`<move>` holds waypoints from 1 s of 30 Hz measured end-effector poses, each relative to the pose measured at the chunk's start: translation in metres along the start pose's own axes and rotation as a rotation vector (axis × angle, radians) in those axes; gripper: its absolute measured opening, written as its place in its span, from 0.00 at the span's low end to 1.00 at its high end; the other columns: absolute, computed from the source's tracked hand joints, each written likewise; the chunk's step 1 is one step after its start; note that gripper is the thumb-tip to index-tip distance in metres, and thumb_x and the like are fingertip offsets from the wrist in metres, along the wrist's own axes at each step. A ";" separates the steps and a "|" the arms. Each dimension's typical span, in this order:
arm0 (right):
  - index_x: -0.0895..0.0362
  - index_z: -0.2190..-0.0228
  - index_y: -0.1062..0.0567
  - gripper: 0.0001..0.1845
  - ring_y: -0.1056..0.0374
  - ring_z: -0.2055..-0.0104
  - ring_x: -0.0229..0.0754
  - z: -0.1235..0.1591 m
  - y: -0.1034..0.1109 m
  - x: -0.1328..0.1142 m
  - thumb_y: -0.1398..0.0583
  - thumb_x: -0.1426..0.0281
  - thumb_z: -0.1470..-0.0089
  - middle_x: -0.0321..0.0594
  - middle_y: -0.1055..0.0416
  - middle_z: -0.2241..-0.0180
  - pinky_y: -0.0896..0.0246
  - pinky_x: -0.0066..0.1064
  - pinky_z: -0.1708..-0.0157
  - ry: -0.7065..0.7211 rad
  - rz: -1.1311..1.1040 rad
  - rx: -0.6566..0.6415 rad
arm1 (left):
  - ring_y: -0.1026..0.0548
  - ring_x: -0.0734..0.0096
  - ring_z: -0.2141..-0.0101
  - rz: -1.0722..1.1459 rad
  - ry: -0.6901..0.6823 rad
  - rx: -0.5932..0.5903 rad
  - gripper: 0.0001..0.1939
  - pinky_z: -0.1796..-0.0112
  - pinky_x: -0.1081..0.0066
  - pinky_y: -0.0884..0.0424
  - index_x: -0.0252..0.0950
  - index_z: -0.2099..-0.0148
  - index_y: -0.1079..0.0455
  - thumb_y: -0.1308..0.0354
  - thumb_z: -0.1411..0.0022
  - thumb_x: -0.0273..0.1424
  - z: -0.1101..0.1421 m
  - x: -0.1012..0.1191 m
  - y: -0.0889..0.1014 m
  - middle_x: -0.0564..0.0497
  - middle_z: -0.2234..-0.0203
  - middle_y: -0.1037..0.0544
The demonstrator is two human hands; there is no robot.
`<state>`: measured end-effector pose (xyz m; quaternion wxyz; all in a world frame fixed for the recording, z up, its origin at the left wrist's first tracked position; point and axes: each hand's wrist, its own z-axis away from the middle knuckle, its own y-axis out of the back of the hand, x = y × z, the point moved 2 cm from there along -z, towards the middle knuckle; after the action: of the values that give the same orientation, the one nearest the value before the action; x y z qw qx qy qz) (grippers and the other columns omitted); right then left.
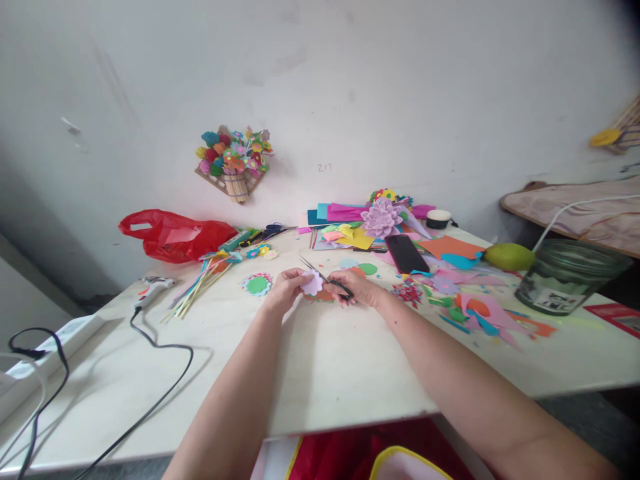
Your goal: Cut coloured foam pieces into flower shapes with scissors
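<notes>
My left hand (286,291) pinches a pale lilac flower cut-out (313,283) with a scalloped edge. In my right hand (361,288) is a pair of scissors (342,289) with black handles, its blades pointing up and left close to the cut-out. Whether the blades touch it I cannot tell. Under and behind my hands lie orange scraps and a green paper disc (368,269). Left of my left hand is a layered flower (258,285) with a green centre. A heap of red and pink small pieces (406,292) sits right of my right hand.
A glue gun (156,291) lies at the left, its black cord running to the front edge near a power strip (60,340). Behind are thin sticks (200,291) and a red plastic bag (175,235). A phone (406,254), colourful scraps and a glass jar (565,277) occupy the right.
</notes>
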<state>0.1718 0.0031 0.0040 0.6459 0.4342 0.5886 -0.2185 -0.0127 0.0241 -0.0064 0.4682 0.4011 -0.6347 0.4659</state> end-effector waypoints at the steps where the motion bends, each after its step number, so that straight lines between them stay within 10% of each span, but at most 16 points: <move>1: 0.58 0.72 0.33 0.15 0.41 0.87 0.30 0.000 0.000 0.000 0.41 0.59 0.51 0.29 0.36 0.84 0.57 0.21 0.90 0.001 0.002 0.000 | 0.30 0.76 0.82 0.008 -0.002 0.011 0.10 0.79 0.76 0.39 0.31 0.77 0.28 0.31 0.60 0.31 0.000 0.000 0.000 0.50 0.83 0.25; 30: 0.59 0.69 0.32 0.15 0.42 0.89 0.30 -0.006 0.002 0.011 0.40 0.60 0.52 0.29 0.36 0.85 0.60 0.20 0.91 -0.020 0.001 -0.023 | 0.25 0.70 0.76 0.111 -0.018 0.129 0.14 0.69 0.70 0.27 0.29 0.72 0.27 0.31 0.63 0.30 0.005 0.009 -0.003 0.47 0.77 0.22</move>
<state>0.1724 0.0114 -0.0053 0.6567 0.4250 0.5845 -0.2157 -0.0130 0.0179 0.0029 0.4091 0.3987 -0.6287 0.5277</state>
